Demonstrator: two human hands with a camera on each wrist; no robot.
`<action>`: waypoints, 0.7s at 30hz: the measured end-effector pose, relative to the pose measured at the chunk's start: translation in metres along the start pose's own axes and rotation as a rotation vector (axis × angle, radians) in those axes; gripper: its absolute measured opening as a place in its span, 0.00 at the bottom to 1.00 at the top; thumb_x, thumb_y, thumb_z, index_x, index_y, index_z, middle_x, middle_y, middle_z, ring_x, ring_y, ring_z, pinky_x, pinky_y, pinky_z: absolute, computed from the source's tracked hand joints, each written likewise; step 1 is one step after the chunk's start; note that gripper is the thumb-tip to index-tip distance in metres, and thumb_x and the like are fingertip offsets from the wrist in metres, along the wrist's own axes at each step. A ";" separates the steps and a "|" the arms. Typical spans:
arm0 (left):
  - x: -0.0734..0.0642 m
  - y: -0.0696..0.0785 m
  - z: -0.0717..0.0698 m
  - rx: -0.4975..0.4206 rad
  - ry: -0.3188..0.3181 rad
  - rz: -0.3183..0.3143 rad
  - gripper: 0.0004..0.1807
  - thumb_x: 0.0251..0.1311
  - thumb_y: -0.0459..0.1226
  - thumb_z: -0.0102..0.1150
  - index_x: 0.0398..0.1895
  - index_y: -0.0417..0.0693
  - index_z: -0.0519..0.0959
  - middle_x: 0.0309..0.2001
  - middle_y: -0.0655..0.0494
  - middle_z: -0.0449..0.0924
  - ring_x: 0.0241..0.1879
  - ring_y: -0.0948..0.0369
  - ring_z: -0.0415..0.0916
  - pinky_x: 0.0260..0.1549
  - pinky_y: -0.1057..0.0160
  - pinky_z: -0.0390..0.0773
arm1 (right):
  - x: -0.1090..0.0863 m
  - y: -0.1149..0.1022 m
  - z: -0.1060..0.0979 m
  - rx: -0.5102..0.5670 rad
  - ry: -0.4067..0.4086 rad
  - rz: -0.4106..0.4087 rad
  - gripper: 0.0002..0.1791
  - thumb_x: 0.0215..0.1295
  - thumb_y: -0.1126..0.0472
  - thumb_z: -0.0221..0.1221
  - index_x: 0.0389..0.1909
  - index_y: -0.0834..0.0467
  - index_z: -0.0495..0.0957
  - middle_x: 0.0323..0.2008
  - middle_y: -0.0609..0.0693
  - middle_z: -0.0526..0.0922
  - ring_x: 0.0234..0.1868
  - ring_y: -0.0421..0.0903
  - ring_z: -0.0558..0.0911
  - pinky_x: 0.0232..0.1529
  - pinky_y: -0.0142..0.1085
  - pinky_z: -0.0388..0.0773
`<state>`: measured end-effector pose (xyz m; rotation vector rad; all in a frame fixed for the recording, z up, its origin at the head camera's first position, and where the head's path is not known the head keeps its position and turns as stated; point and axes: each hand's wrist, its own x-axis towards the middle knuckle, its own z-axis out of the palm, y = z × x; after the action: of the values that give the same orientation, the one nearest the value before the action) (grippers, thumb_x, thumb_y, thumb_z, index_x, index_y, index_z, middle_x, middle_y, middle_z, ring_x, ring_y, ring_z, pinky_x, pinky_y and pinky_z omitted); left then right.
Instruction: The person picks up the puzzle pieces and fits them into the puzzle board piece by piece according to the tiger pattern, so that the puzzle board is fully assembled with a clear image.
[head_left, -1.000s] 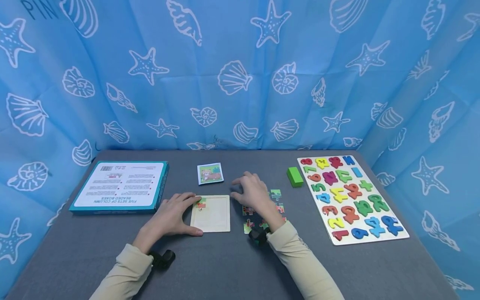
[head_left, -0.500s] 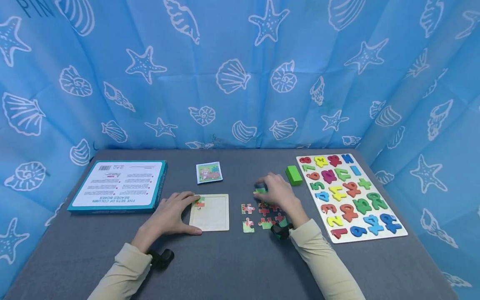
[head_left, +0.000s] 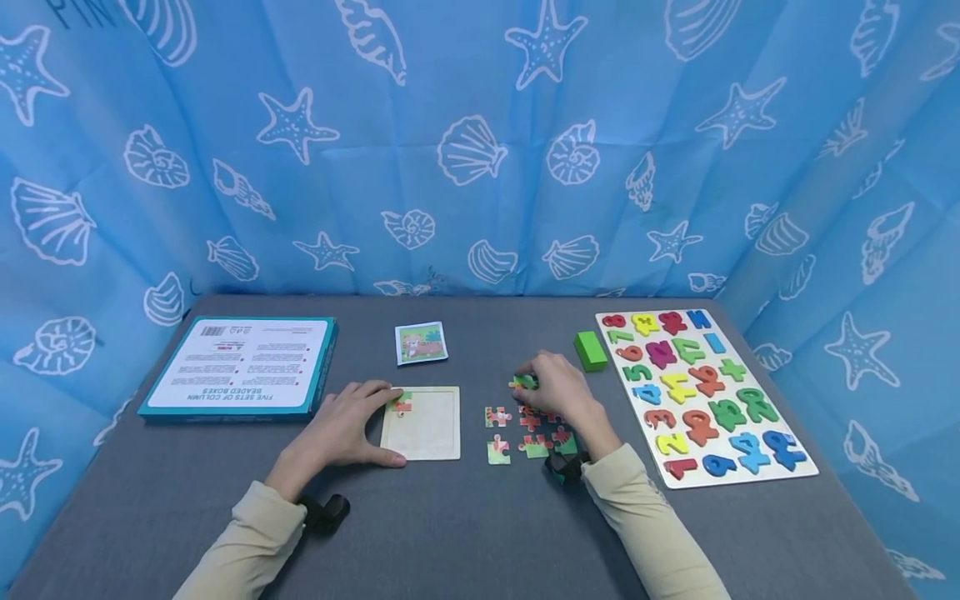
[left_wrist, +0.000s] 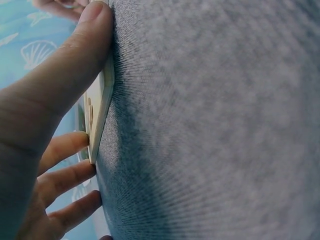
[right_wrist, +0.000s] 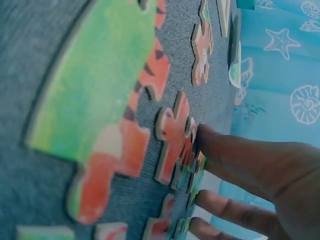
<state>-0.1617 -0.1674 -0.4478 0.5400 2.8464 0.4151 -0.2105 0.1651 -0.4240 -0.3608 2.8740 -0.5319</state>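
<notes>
A square wooden puzzle tray [head_left: 431, 429] lies on the table, with one red-and-green puzzle piece [head_left: 402, 406] in its far left corner. My left hand [head_left: 343, 427] rests at its left side, fingers spread; the thumb [left_wrist: 82, 55] touches the near edge and the fingertips are by the far left corner. My right hand [head_left: 558, 386] pinches a green puzzle piece [head_left: 522, 382], which looks slightly tilted. Several loose puzzle pieces [head_left: 498, 451] lie in rows just below that hand, some of them hidden under it. Up close in the right wrist view is a green-and-orange piece [right_wrist: 95, 85].
A small picture card [head_left: 422, 343] lies beyond the tray. A green block [head_left: 590, 352] stands past my right hand, beside a number board [head_left: 667, 454]. On the left is a flat teal-edged box [head_left: 240, 367]. A blue shell-patterned curtain [head_left: 480, 217] hangs behind the table.
My right hand has moved right, from beside the tray to over the loose pieces, and has taken hold of a green puzzle piece. The left hand stays by the tray.
</notes>
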 end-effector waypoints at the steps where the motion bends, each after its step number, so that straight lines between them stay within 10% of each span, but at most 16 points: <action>1: 0.000 0.000 0.000 0.002 0.001 0.001 0.59 0.39 0.72 0.73 0.74 0.53 0.69 0.73 0.45 0.69 0.69 0.42 0.67 0.60 0.32 0.70 | 0.000 0.000 0.000 0.001 -0.001 -0.004 0.18 0.65 0.53 0.69 0.53 0.55 0.87 0.48 0.55 0.84 0.50 0.51 0.82 0.49 0.49 0.82; 21: -0.001 0.000 -0.002 -0.002 0.006 0.027 0.58 0.41 0.70 0.73 0.75 0.53 0.69 0.72 0.44 0.70 0.67 0.42 0.68 0.59 0.33 0.71 | -0.005 -0.022 0.002 0.050 0.090 -0.087 0.15 0.63 0.52 0.70 0.47 0.55 0.89 0.39 0.52 0.84 0.37 0.45 0.79 0.35 0.40 0.76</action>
<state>-0.1612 -0.1685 -0.4459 0.5784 2.8473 0.4252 -0.2012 0.1460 -0.4169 -0.4669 2.9359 -0.6498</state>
